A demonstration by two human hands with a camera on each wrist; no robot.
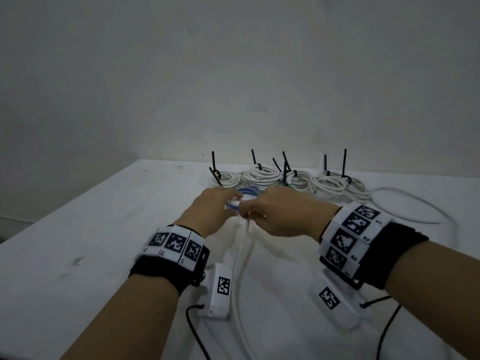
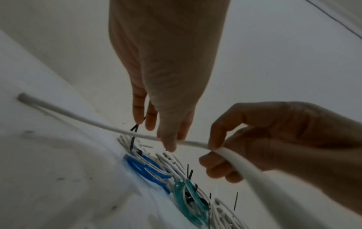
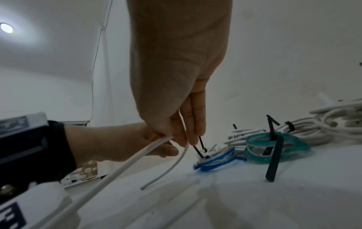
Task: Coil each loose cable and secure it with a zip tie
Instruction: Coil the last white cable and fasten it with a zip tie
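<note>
Head view — both hands, L (image 1: 210,211) & R (image 1: 280,214), pinch white cable (image 1: 242,250).

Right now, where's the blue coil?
In the head view the blue coil lies on the table just beyond both hands, in front of the tied white coils, with the green coil beside it.

Hands (image 1: 213,209) (image 1: 283,213) together, grips seemingly pinched.

Two hands (image 1: 213,206); white coils (image 1: 262,175) (about five); one blue coil (image 3: 215,159); one green coil (image 3: 274,148).
</note>
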